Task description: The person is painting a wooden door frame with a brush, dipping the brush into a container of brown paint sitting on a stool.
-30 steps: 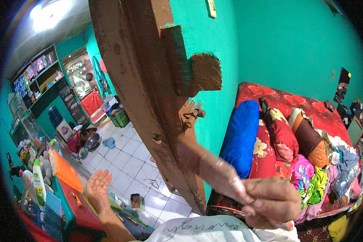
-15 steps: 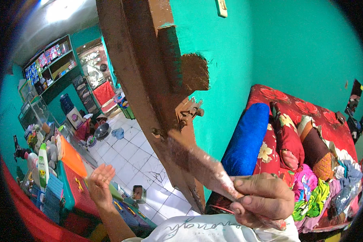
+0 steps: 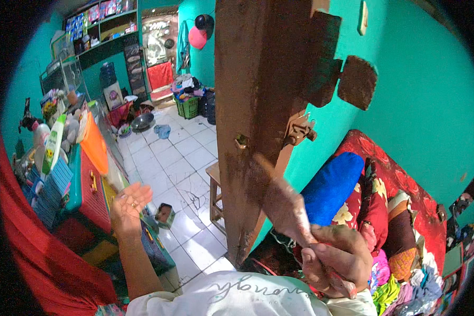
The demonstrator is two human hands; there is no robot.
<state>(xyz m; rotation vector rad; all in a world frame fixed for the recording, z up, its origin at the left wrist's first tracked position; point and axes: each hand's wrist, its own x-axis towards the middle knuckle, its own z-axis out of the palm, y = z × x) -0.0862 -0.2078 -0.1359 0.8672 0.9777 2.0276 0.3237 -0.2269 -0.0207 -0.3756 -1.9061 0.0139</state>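
Note:
My right hand (image 3: 339, 260) is closed around the handle of a paintbrush (image 3: 287, 205), which is smeared pale and brown and partly blurred. Its broad head points up and left, in front of a brown wooden door post (image 3: 263, 95). I cannot tell whether the brush touches the wood. A brown-coated metal latch (image 3: 300, 130) sits on the post's edge. My left hand (image 3: 131, 206) is held out palm up with its fingers apart and nothing in it, near a red and green plastic drawer cabinet (image 3: 92, 197).
On the right, a bed (image 3: 429, 184) with red floral cover carries a blue bolster (image 3: 332, 187), pillows and crumpled clothes. A wooden stool (image 3: 215, 197) stands behind the post. Farther back are a green laundry basket (image 3: 188, 108) and a dark pan (image 3: 142, 122) on the white tile floor (image 3: 181, 158).
The view has turned left, so the post and bed sit farther right. More of the back room, with balloons and the stool, shows. My right hand still grips the paintbrush; my left stays open.

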